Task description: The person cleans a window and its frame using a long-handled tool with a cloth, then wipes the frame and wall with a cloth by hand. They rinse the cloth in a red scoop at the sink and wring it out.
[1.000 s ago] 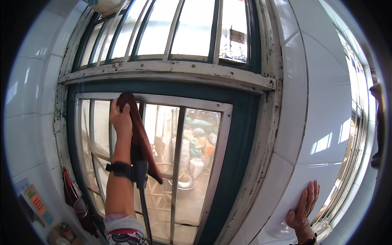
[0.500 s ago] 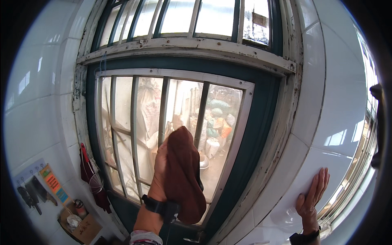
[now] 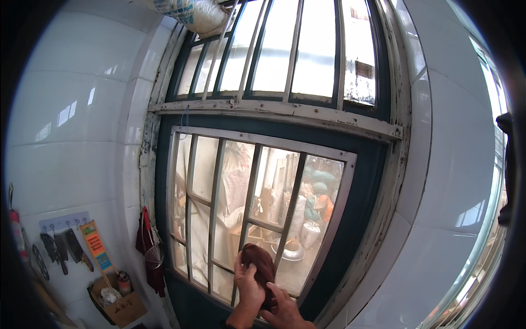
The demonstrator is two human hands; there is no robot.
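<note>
A bunched dark red-brown cloth is in my left hand, low in front of the barred glass of the door. The thumb lies across the cloth and the fingers wrap round its far side. Close by on the right, my right hand has its bent fingers on the cloth's lower part; its palm side is hidden. Both hands are near the lower edge of the view, in front of the dark green door with its metal-framed barred pane.
White tiled walls flank the door. On the left, knives hang from a hook rack above a cardboard box. A dark red cloth hangs beside the door frame. A stuffed sack sits at the top; a window is at right.
My left hand has lowered with the cloth, which is now bunched rather than spread over the hand. My right hand has left the right wall and come to the cloth. The view has tilted upward.
</note>
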